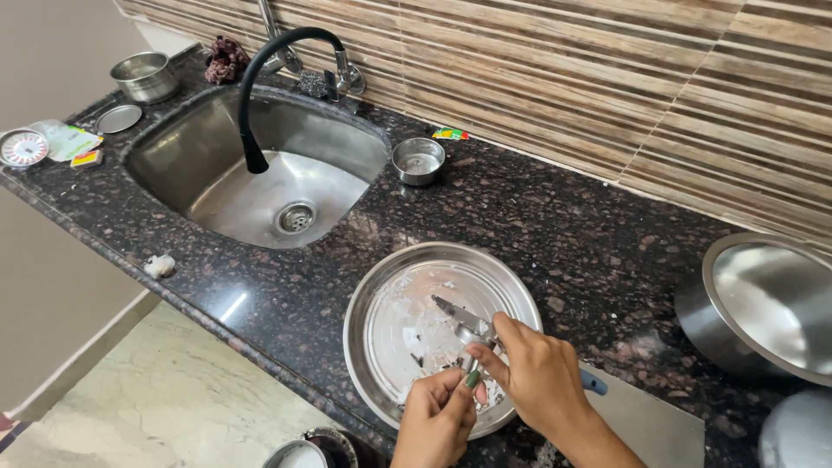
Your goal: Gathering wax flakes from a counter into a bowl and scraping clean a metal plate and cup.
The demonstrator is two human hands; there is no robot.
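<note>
A round steel plate (407, 295) with white scraps and dark bits lies on the dark speckled counter near its front edge. Both my hands are over the plate's near right side. My right hand (542, 381) pinches a small metal tool (459, 316), and its thin blade points up and left across the plate. My left hand (438, 420) closes its fingers on the tool's green lower end (472, 379). I cannot tell exactly what kind of tool it is.
A steel sink (260, 186) with a black curved tap (260, 69) sits at the left. A small steel bowl (418, 160) stands behind the plate, and a large steel pot (763, 303) is at the right. A flat grey piece with a blue handle (594, 382) lies under my right wrist. A steel cup (146, 76) stands at the far left.
</note>
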